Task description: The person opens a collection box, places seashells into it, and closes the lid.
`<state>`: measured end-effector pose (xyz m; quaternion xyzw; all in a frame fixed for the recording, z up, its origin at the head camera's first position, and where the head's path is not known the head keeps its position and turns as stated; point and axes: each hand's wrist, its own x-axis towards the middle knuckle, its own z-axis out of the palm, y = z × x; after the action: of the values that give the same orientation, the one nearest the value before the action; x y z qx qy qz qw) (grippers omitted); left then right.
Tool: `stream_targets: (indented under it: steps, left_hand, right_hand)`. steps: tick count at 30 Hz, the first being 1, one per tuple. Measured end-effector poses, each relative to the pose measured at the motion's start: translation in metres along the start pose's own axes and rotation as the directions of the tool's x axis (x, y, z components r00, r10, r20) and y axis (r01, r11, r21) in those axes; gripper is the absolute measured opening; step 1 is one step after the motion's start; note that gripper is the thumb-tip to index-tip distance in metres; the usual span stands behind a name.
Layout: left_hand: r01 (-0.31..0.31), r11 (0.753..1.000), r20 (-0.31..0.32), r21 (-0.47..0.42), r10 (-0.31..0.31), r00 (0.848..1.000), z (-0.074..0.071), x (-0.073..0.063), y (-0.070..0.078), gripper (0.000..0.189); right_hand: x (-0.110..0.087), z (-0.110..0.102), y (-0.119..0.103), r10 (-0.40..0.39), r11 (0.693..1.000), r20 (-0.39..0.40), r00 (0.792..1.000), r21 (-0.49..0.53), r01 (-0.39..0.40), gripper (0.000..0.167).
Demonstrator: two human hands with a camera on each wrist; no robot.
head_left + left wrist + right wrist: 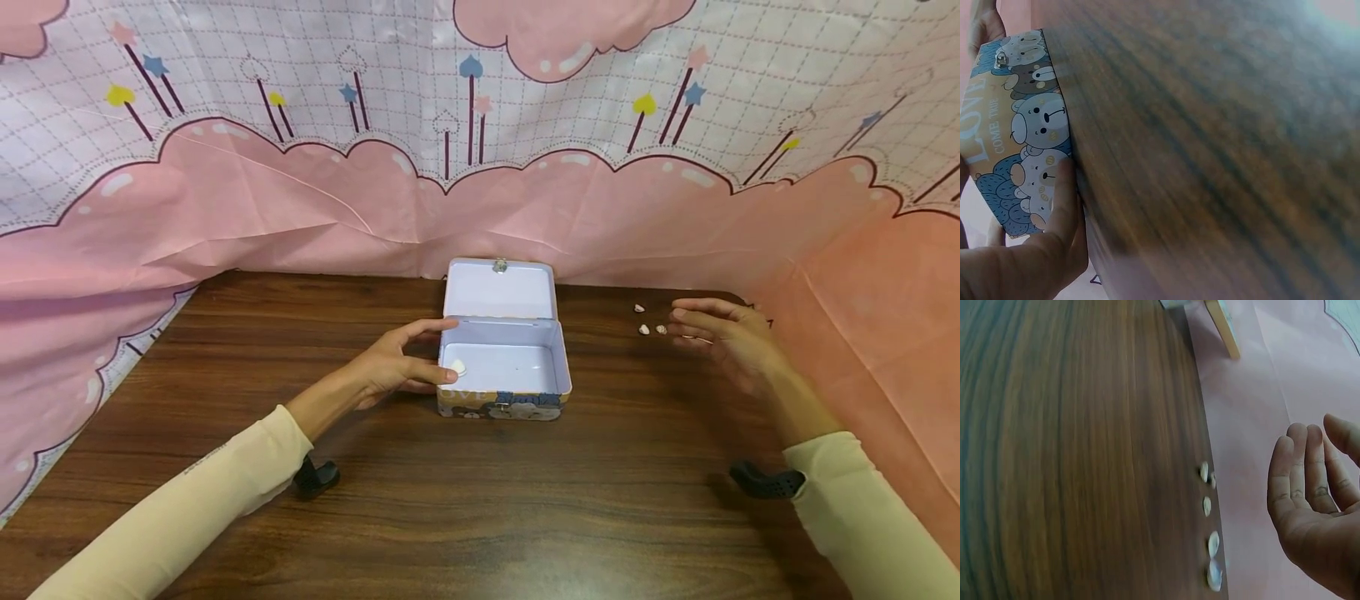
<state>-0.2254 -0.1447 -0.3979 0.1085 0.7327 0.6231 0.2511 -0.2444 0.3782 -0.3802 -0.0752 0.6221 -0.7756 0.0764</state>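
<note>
A small tin box [498,408] with printed bears stands on the table, its lid [498,292] raised at the back. My left hand [390,364] grips the box's left end, thumb at the front corner and fingers spread toward the back; the left wrist view shows this hand [1029,265] against the printed side. One white seashell [458,366] lies inside the box by the thumb. To the right, my right hand [723,337] hovers beside several small seashells [644,330]. In the right wrist view, the right hand's [1313,500] fingers are relaxed and hold nothing.
The dark wooden table [495,508] lies under everything. A pink patterned cloth [300,217] hangs behind it and along the right side. Shells [1207,506] form a loose row near the table's far edge in the right wrist view. Black straps [765,481] show at the wrists.
</note>
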Motion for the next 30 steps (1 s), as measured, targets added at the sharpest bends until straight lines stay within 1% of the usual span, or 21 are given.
stream_targets:
  steps: [6, 8, 11, 14, 19, 22, 26, 28, 30]
  left_hand:
    - [0.001, 1.000, 0.002, 0.000, -0.001, 1.000, 0.000, -0.001, 0.001, 0.089]
    - [0.007, 1.000, -0.002, 0.000, -0.007, 1.000, 0.000, -0.001, 0.001, 0.088]
    - [0.011, 1.000, -0.009, 0.002, -0.011, 1.000, 0.000, -0.001, 0.001, 0.088]
    - [0.012, 1.000, -0.012, 0.003, -0.012, 1.000, 0.000, 0.000, 0.001, 0.088]
    - [0.016, 1.000, -0.009, 0.000, -0.016, 1.000, -0.001, -0.001, 0.002, 0.088]
    - [0.016, 1.000, -0.006, 0.002, -0.016, 1.000, -0.001, -0.001, 0.002, 0.088]
    - [0.016, 1.000, -0.003, 0.004, -0.016, 1.000, -0.001, 0.000, 0.002, 0.088]
    - [0.018, 1.000, -0.002, 0.005, -0.018, 1.000, -0.002, 0.000, 0.002, 0.089]
    - [0.018, 1.000, 0.000, 0.006, -0.018, 1.000, -0.002, 0.000, 0.002, 0.089]
  right_hand:
    - [-0.005, -0.028, 0.005, -0.043, 0.998, 0.024, 0.999, 0.047, 0.042, 0.038]
    - [-0.007, -0.038, 0.007, -0.046, 0.997, 0.031, 0.998, 0.059, 0.044, 0.039]
    - [-0.009, -0.053, 0.009, -0.059, 0.993, 0.061, 0.996, 0.103, 0.052, 0.043]
    - [-0.011, -0.067, 0.011, -0.058, 0.992, 0.072, 0.996, 0.116, 0.050, 0.046]
    - [-0.016, -0.086, 0.013, -0.035, 0.997, 0.040, 0.999, 0.075, 0.032, 0.045]
    - [-0.019, -0.094, 0.013, -0.027, 0.997, 0.040, 0.999, 0.075, 0.024, 0.046]
    - [-0.023, -0.105, 0.013, -0.019, 0.996, 0.058, 0.998, 0.090, 0.013, 0.048]
    - [-0.025, -0.109, 0.012, -0.002, 0.998, 0.047, 0.999, 0.057, -0.001, 0.047]
    - [-0.026, -0.113, 0.012, 0.007, 1.000, 0.056, 0.998, 0.029, -0.009, 0.049]
